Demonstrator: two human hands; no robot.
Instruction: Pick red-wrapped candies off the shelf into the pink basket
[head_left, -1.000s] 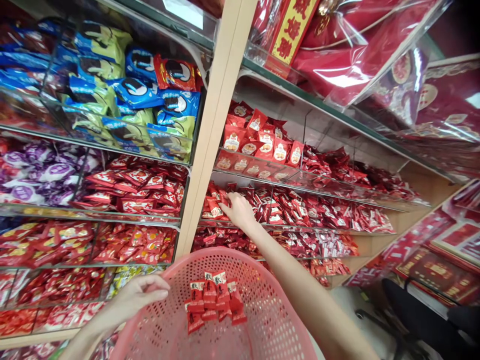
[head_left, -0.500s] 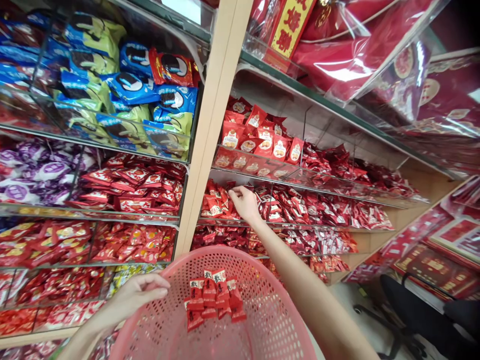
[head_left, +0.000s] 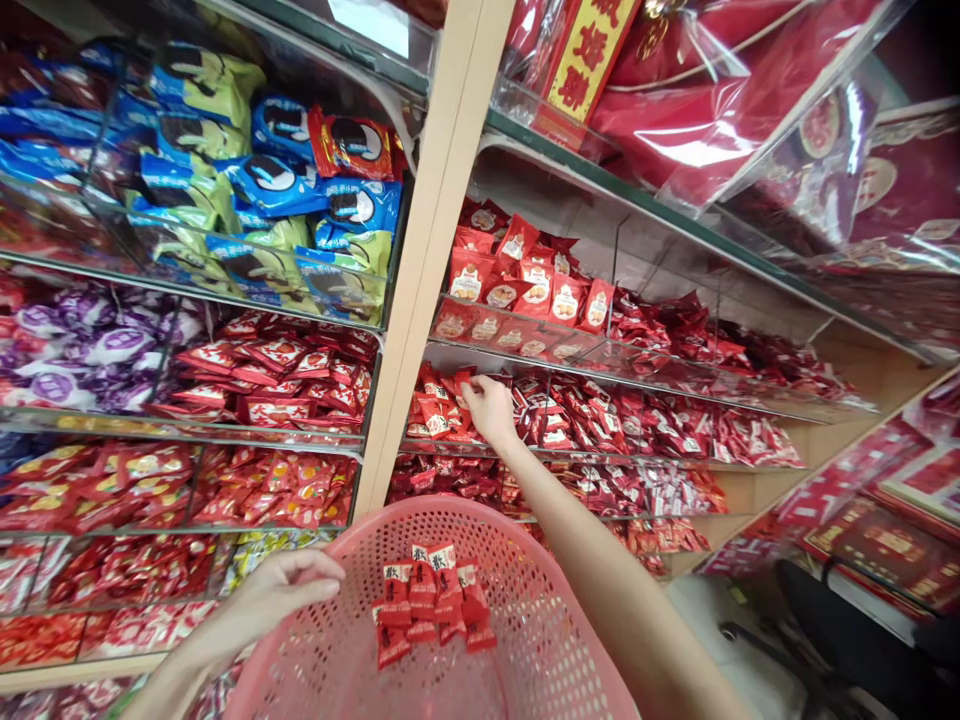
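Note:
My left hand (head_left: 289,590) lies over the left rim of a pink perforated plastic basket (head_left: 551,600), thumb and fingers closed at the edge. Inside the basket sits a small cluster of red wrapped candies (head_left: 433,600) with cream tops and black characters. My right hand (head_left: 491,410) reaches into a shelf compartment beyond the basket. Its fingertips pinch a red candy packet (head_left: 463,382), partly hidden by the fingers. Matching red packets (head_left: 435,415) fill that compartment, left of the hand.
A wooden upright (head_left: 416,270) divides the shelves. Blue and green snack packs (head_left: 274,185) and purple-white sweets (head_left: 112,335) fill the left side. Above my right hand runs a clear shelf lip (head_left: 517,335) with red packets behind it. A black chair (head_left: 840,620) stands at the lower right.
The view has shifted slightly, so the shelves appear a little lower and further right. My right hand stays in the same compartment, with a red packet now showing at its fingertips.

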